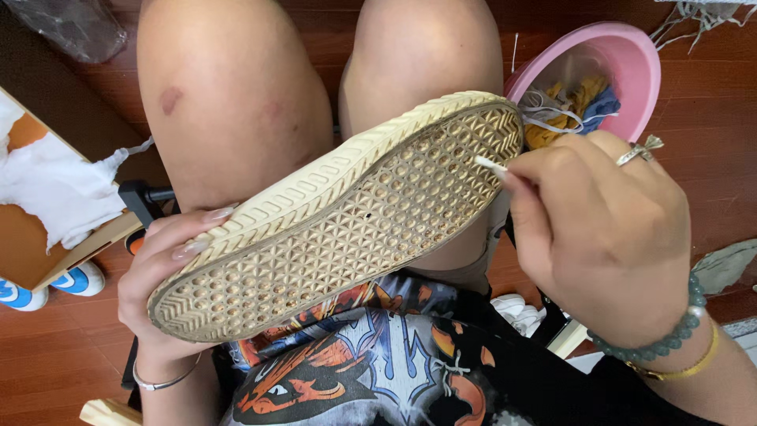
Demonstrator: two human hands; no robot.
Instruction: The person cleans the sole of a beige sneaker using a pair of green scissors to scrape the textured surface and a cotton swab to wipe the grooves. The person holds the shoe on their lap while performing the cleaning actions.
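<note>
Shoe [339, 229] sole-up, toe upper right, heel lower left

This looks like a room in a home, with a glossy reddish-brown wooden plank floor [47, 371] underfoot. A round pink plastic basin [631, 59] of rags and threads sits on it, near a white and blue sneaker [55, 288] and an open brown cardboard box [31, 244] with crumpled white paper [55, 189].
</note>
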